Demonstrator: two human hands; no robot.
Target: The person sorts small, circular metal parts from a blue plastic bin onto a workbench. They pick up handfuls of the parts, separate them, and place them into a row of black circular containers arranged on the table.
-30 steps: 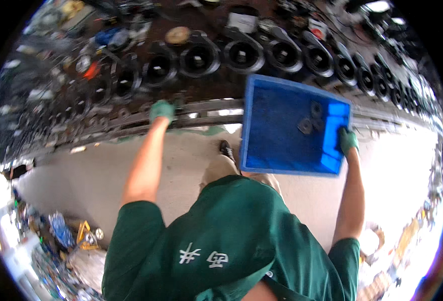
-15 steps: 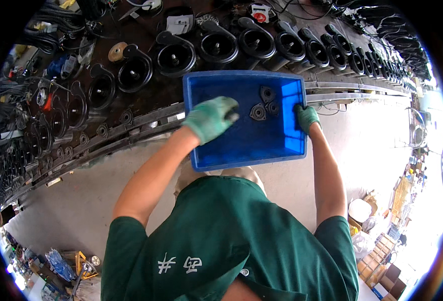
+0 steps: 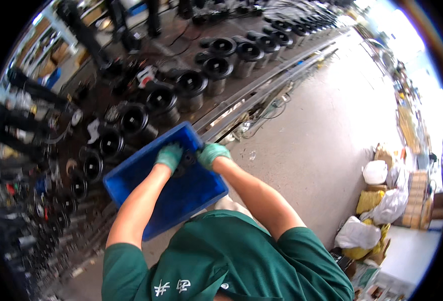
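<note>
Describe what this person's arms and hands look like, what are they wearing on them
Both hands wear snug green knit gloves, the left hand and the right hand alike. The forearms are bare below short sleeves of a dark green shirt, which carries small white markings on its front. No watch or other gear shows.

One view only, from a fisheye camera on my head, looking steeply down over my green shirt (image 3: 221, 256) and forearms. It sits close: my left grip (image 3: 169, 156) and right grip (image 3: 212, 153) meet near the picture's middle, over the blue tray (image 3: 181, 195). The tabletop (image 3: 96, 95) with black round parts runs far left; the concrete floor (image 3: 322, 125) spreads right. Straight rails bend toward the rim.
</note>
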